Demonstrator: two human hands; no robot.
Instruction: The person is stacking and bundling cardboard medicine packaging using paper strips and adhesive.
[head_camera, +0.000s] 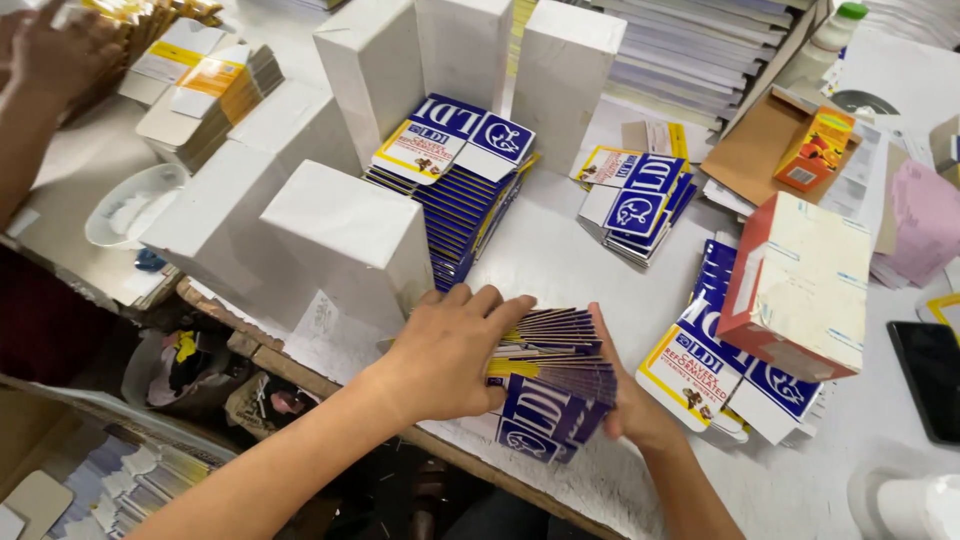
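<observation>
My left hand (448, 350) lies flat on top of a fanned stack of flat blue, white and yellow carton blanks (550, 385) near the table's front edge. My right hand (628, 400) cups the same stack from its right side, mostly hidden behind it. Both hands press against the stack. More piles of the same blanks lie beyond: one tall pile (455, 180) at the middle, one smaller pile (635, 200) to its right, and another spread (720, 365) at the right under a red and white box (795, 285).
Tall white wrapped blocks (350, 240) stand at left and back. Another person's hand (55, 50) works at the far left over yellow blanks. A white bowl (130, 205), an orange box (815, 150), a black phone (930, 380) and paper stacks (700, 50) surround.
</observation>
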